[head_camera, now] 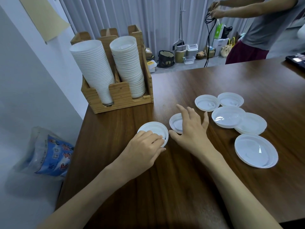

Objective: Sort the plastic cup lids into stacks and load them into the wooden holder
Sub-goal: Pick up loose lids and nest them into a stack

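A wooden holder (122,98) stands at the table's far left corner, holding a tall stack of white cups (92,68) and a tall stack of lids (127,66). My left hand (145,146) rests with curled fingers on a white lid (152,128) lying flat on the table. My right hand (191,128) hovers with fingers spread over a smaller lid (175,123), partly covering it. To the right lie several loose lids: two small ones (206,103), two overlapping larger ones (227,116) and a large one (255,151) nearest me.
The brown wooden table (181,187) ends at its left edge beside a wall; a plastic bag (47,154) lies on the floor there. Another person (257,27) stands beyond the far edge handling a black cable. A dark device (295,61) sits at the far right.
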